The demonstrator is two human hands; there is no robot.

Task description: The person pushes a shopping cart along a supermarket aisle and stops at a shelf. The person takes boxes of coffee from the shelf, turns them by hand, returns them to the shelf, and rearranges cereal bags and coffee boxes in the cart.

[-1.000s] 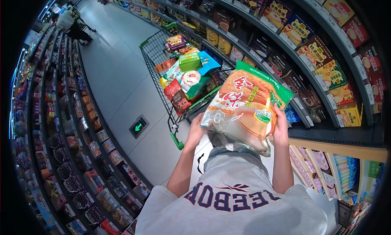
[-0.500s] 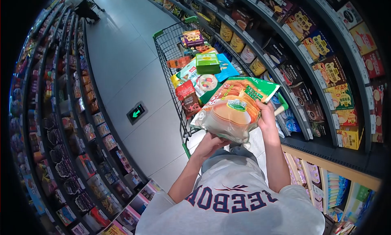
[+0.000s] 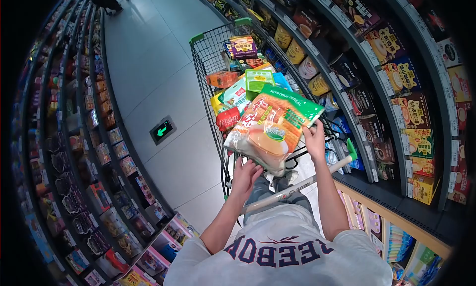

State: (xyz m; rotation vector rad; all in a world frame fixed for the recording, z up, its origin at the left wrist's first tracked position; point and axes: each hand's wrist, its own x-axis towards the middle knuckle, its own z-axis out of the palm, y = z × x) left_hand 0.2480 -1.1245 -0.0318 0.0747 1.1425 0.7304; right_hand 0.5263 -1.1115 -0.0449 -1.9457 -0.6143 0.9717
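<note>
Over the cart (image 3: pixel 197 38): left hand (image 3: pixel 246 176) loosely spread at lower edge of cereal bag (image 3: pixel 272 125), grip unclear. Bag plump, glossy, orange, green-topped, hiding part of a green box (image 3: pixel 259 78). Right hand (image 3: pixel 314 138) at bag's right edge, hold uncertain.

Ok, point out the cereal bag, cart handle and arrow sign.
Cereal bag (image 3: pixel 273 128), head view: middle of its front.
Cart handle (image 3: pixel 286 190), head view: the pale bar.
Arrow sign (image 3: pixel 162 131), head view: the green arrow.
</note>
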